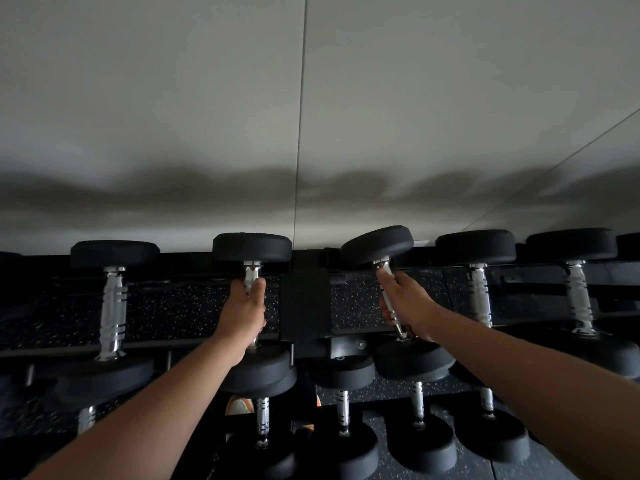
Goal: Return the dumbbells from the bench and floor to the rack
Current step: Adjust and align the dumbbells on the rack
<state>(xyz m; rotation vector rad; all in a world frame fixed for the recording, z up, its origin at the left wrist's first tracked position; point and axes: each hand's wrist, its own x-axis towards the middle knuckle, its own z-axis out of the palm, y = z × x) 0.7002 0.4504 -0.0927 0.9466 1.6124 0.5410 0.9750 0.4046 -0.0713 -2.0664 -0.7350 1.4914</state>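
Note:
Both of my hands grip black dumbbells with chrome handles over the top tier of a black rack (304,306). My left hand (244,311) is wrapped around the handle of the left dumbbell (252,247), which lies straight, its far head by the wall. My right hand (405,303) holds the handle of the right dumbbell (377,244), which is tilted, with its far head leaning left and raised. Whether either dumbbell rests on the rails I cannot tell.
More dumbbells lie on the top tier: one at the left (112,306), two at the right (479,292) (576,292). A lower tier holds several smaller dumbbells (343,410). A pale wall (311,116) rises right behind the rack. Speckled dark flooring (433,469) lies below.

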